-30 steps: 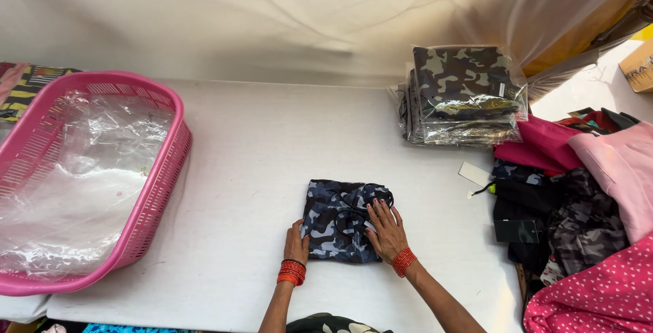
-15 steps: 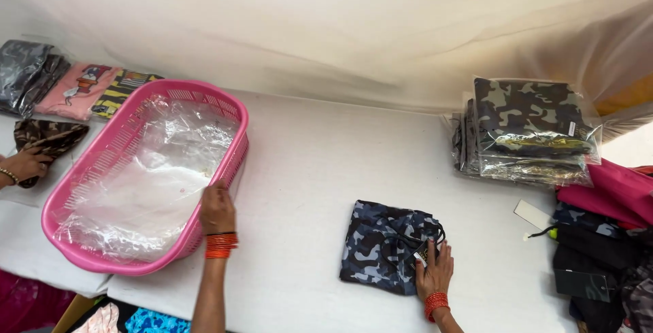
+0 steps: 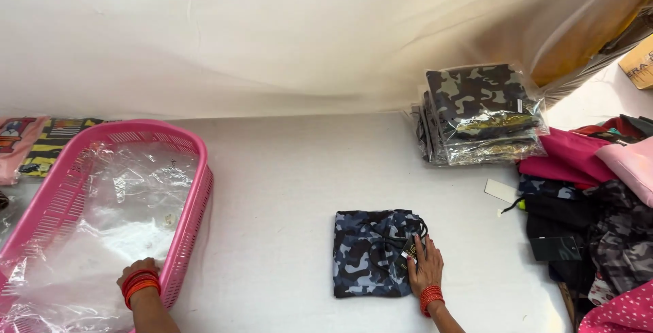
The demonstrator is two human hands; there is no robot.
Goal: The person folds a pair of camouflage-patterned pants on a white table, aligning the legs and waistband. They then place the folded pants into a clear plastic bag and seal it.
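At table centre, the right hand rests flat, fingers spread, on the folded camouflage garment; the left hand reaches into the pink basket of clear bags, its fingers hidden; bagging likely follows, needing one bag drawn out.

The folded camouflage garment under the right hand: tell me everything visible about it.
The folded camouflage garment is soft cloth in a blue-grey, dark navy and black camouflage print, folded into a near-square bundle lying flat on the white table. A dark drawstring loops across its upper right part, and a small dark tag sits near its right edge. The right hand rests palm down on that right edge, fingers spread over the tag area. Nothing else touches it; the left hand is away in the pink basket.
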